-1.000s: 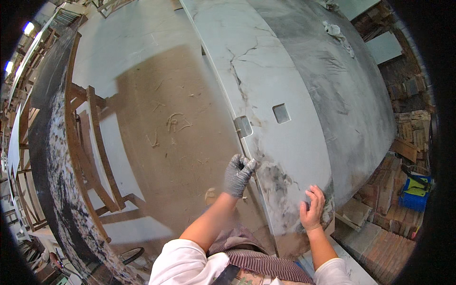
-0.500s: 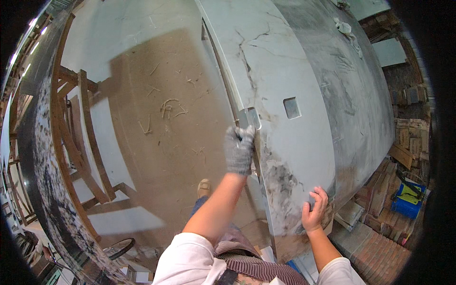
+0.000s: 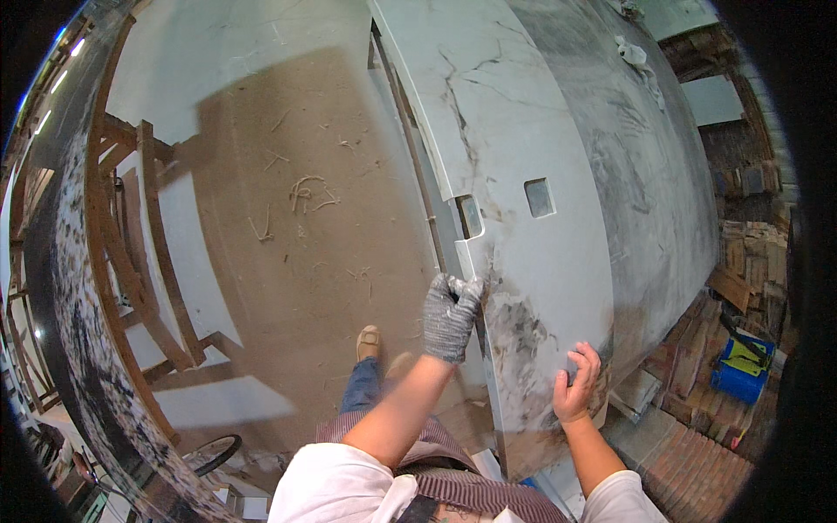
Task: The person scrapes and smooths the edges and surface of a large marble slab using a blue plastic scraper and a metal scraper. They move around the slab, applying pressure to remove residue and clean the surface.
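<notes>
A long white stone slab (image 3: 558, 270) with dark veins lies in front of me, running away from my body. It has a small square cutout (image 3: 540, 198) and a notch (image 3: 470, 216) in its left edge. My left hand (image 3: 449, 321), in a dirty grey glove, is at the slab's left edge, nearer to me than the notch. Its fingers are curled closed; what they hold, if anything, is hidden. My bare right hand (image 3: 578, 383) rests on the near right part of the slab, fingers slightly bent and thumb apart, holding nothing.
A dusty grey surface (image 3: 649, 200) lies right of the slab, with a crumpled white rag (image 3: 631, 52) farther off. At left stand a dark speckled slab (image 3: 96, 375) and a wooden frame (image 3: 161, 244). Wood strips (image 3: 689, 436) and a blue container (image 3: 741, 375) lie at right.
My left hand has slid along the slab's left edge toward me, away from the notch, which now shows fully. My right hand has stayed almost in place.
</notes>
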`<state>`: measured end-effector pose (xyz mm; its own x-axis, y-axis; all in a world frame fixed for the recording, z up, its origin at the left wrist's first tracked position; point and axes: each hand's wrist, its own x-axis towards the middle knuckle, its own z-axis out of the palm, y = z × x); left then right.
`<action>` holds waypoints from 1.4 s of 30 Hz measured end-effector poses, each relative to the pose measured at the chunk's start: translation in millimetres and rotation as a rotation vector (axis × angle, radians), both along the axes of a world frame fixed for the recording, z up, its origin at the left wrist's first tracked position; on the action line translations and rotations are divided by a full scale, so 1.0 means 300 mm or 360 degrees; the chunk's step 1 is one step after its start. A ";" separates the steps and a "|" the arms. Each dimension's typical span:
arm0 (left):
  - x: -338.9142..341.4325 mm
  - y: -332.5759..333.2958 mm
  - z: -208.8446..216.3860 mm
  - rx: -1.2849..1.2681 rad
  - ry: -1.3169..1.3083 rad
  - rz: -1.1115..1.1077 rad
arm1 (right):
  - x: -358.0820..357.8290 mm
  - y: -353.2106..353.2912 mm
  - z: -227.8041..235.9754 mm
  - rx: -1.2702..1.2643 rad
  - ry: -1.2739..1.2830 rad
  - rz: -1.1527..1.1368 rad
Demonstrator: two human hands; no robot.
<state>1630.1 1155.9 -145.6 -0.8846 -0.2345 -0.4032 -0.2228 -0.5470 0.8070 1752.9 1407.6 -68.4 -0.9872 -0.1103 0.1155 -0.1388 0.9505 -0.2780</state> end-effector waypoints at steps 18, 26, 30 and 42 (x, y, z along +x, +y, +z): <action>-0.037 -0.068 0.015 0.0068 -0.0104 -0.0293 | 0.002 0.012 -0.010 0.0040 0.0034 0.0013; -0.114 -0.080 -0.004 0.0155 0.0039 -0.0142 | -0.001 0.004 -0.017 -0.0002 0.0048 0.0015; 0.201 -0.020 0.009 -0.0005 -0.0150 -0.0517 | 0.002 0.006 -0.011 -0.0006 0.0029 0.0021; 0.092 -0.035 0.064 -0.0048 -0.0061 -0.0364 | -0.005 0.002 -0.007 -0.0057 0.0061 0.0006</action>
